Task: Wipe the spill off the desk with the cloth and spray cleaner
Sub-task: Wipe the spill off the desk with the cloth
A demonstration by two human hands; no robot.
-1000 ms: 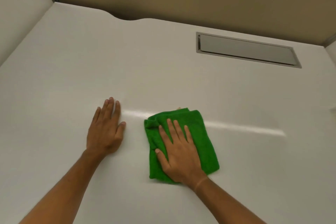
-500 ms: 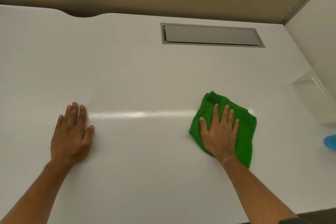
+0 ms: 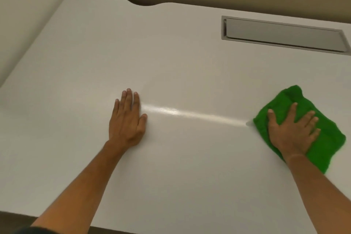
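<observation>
A folded green cloth [image 3: 327, 145] lies on the white desk [image 3: 171, 66] at the far right. My right hand [image 3: 292, 132] presses flat on the cloth, fingers spread, covering its middle. My left hand [image 3: 127, 119] rests palm down on the bare desk to the left, holding nothing. A shiny streak [image 3: 190, 113] runs across the desk from my left hand to the cloth. No spray cleaner is in view.
A grey rectangular cable hatch [image 3: 283, 34] is set into the desk at the back right. A partition wall [image 3: 28, 15] borders the desk on the left, and a beige wall runs behind it. The desk's front edge [image 3: 133, 231] shows at the bottom.
My right hand has slid the cloth to the right, from beside my left hand to far from it. My left hand stayed planted. The view swung right, then back left.
</observation>
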